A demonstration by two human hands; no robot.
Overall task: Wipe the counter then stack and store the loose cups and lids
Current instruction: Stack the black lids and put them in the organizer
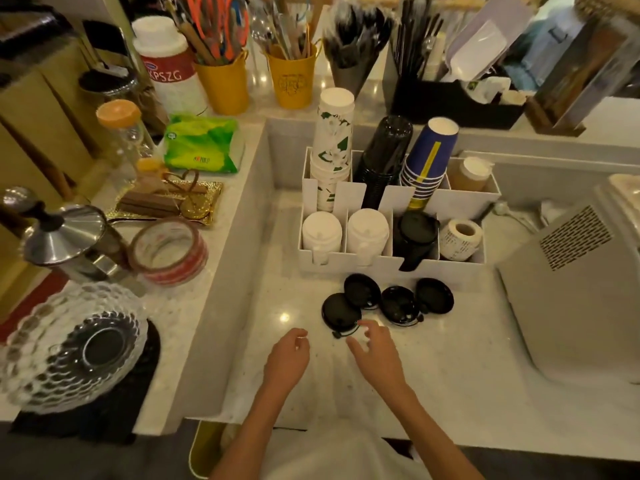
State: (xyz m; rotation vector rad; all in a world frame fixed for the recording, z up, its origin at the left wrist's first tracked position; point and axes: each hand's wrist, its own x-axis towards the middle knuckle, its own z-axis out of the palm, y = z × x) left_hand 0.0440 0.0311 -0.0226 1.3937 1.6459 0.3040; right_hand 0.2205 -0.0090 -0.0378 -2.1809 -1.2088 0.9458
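Pale speckled stone table (450,358) ran across the shot, and four loose black plastic lids (398,303) lay in a ragged row just in front of the white divided organizer (391,263). Danger here: the leftmost lid (339,310) overlapped its neighbour, so a hasty scoop could have skidded both away or snagged a dangling tab. Right hand (375,355) hovered at that lid's near edge, fingers (363,328) spread wide, holding nothing; whether they touched it, I couldn't tell. Left hand (287,355) hung beside it, loosely curled, empty.
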